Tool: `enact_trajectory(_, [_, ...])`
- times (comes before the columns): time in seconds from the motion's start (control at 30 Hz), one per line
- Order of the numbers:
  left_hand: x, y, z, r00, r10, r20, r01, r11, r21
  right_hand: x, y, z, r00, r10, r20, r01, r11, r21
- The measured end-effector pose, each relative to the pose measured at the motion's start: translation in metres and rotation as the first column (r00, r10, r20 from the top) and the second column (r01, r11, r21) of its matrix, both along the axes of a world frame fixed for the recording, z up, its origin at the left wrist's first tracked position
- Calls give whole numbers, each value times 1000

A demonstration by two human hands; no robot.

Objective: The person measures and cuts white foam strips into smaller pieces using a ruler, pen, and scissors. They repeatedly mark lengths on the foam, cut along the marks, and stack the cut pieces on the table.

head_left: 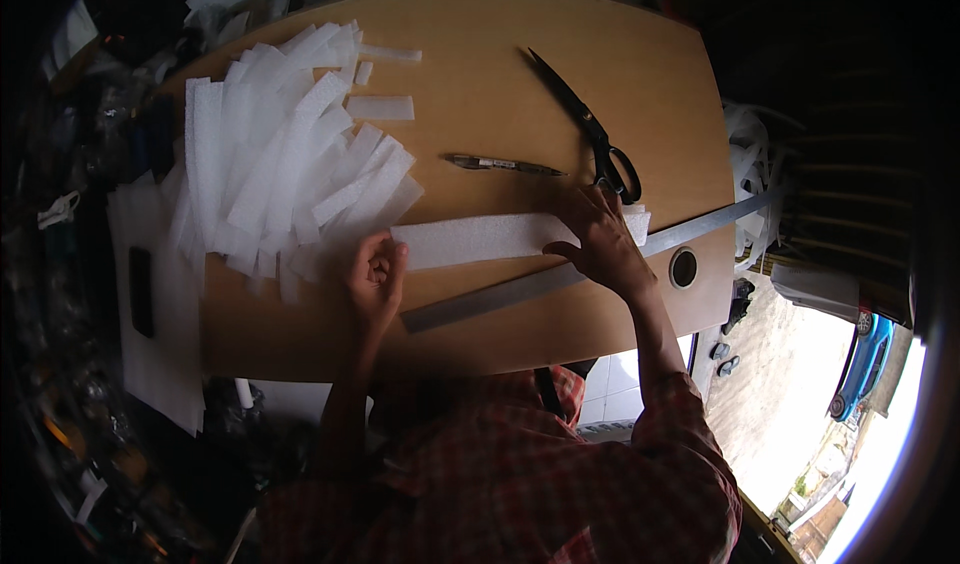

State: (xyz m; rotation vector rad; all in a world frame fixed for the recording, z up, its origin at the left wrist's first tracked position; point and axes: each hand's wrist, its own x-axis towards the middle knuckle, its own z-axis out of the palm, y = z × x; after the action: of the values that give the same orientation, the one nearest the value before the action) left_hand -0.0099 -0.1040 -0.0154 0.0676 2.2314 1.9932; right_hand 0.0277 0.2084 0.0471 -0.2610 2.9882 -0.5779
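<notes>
A long white foam strip (475, 241) lies across the middle of the table. My left hand (377, 269), fingers curled and thumb up, pinches its left end. Over the strip's right part rests my right hand (603, 241), palm down with fingers stretched and thumb apart. A steel ruler (495, 298) runs slantwise, partly hidden under my right hand. Just beyond that hand's fingertips are the handles of black scissors (590, 124), blades pointing away. A pen or slim knife (505, 166) lies beyond the strip.
Many cut white foam strips (275, 154) are heaped on the table's (460, 54) left side. A dark phone (141, 292) lies on white sheets (165, 364) at the left. Foam scraps (748, 154) hang off the right edge, near a round cable hole (683, 268).
</notes>
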Motion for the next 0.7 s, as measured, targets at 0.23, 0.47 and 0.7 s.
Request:
enact_trajectory(0.23, [-8, 5, 12, 972, -119, -203, 93, 987, -132, 3, 8, -4, 980, -40, -197, 29, 998, -60])
enact_trajectory(0.47, [-9, 14, 16, 772, -461, -438, 155, 804, -573, 4, 66, 19, 880, -400, -256, 302, 887, -349])
enact_trajectory(0.7, [10, 17, 16, 783, -352, -513, 79, 874, -479, -12, 153, -16, 642, -608, -466, 662, 747, -62])
